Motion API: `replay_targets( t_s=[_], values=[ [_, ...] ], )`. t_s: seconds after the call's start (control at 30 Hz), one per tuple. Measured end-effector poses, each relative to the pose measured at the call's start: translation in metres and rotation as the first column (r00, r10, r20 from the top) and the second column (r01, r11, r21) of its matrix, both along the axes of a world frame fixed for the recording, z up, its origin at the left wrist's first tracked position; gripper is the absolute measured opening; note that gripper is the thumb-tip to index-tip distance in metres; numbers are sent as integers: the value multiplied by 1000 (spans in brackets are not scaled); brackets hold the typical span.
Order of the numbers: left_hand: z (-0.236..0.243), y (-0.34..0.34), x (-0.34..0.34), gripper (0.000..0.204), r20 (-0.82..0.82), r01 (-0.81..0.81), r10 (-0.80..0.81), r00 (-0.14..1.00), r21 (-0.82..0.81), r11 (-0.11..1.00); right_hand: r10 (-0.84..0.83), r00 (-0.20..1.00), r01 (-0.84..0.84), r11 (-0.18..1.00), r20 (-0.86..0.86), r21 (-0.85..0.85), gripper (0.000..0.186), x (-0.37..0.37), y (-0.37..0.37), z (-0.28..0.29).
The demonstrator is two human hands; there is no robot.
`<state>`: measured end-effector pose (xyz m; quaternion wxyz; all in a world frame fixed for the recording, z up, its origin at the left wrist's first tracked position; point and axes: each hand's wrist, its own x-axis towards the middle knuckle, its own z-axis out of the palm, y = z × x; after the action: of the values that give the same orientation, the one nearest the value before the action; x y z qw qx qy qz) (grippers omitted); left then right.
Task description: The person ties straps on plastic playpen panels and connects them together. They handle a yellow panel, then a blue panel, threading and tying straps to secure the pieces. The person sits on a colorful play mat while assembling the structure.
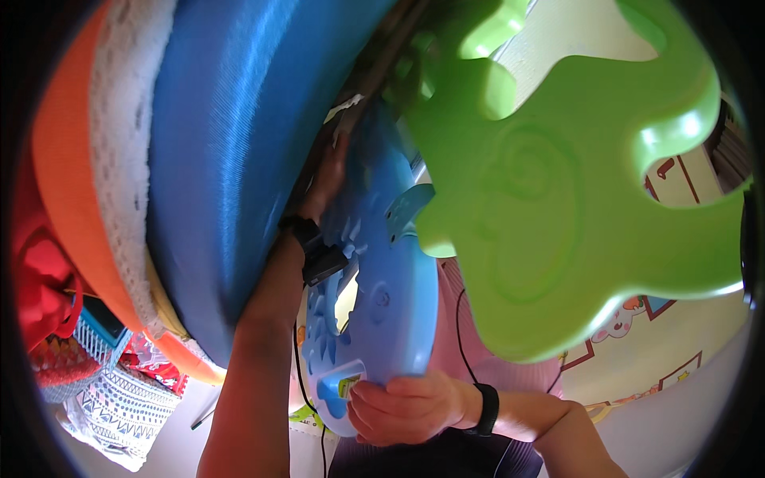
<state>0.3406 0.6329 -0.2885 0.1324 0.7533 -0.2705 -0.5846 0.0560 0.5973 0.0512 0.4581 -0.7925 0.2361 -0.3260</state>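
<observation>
My right hand has its fingers wrapped round the lower end of a blue moulded plastic panel. This panel stands tilted, with a toothed opening and a yellow-green label by its lower cutout. My left arm reaches up along the panel's left side, and my left hand is beside its upper part, blurred in shadow, fingers mostly hidden. A large green moulded plastic panel with wavy edges and a raised swirl fills the upper right, overlapping the blue one.
Close on my left bulges a big blue fabric surface, with white lace-like trim and orange cloth beyond it. A patterned cloth bag and a blue basket are at the lower left. Decorated wall shows at the right.
</observation>
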Motion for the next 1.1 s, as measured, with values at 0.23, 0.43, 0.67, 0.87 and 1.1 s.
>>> replay_targets(
  t_s=[0.23,0.43,0.67,0.87,1.1],
  values=[
    [64,-8,-29,66,-354,-375,347,868,-9,927,28,998,-29,999,-51,-36,12,-5,-7,-6],
    [57,-2,-26,69,-480,-573,542,690,97,814,-51,995,55,997,-90,46,6,-15,-3,-2],
    [-28,16,-9,66,-469,-777,703,535,54,627,-8,1000,7,1000,16,21,16,-21,-5,-13],
    [-38,-22,-17,59,-374,-892,857,354,140,429,26,1000,-27,998,10,60,3,-25,3,-4],
    [-65,-59,10,61,-815,-782,409,-410,545,302,20,998,-19,1000,60,-8,6,-25,10,-12]
  ],
)
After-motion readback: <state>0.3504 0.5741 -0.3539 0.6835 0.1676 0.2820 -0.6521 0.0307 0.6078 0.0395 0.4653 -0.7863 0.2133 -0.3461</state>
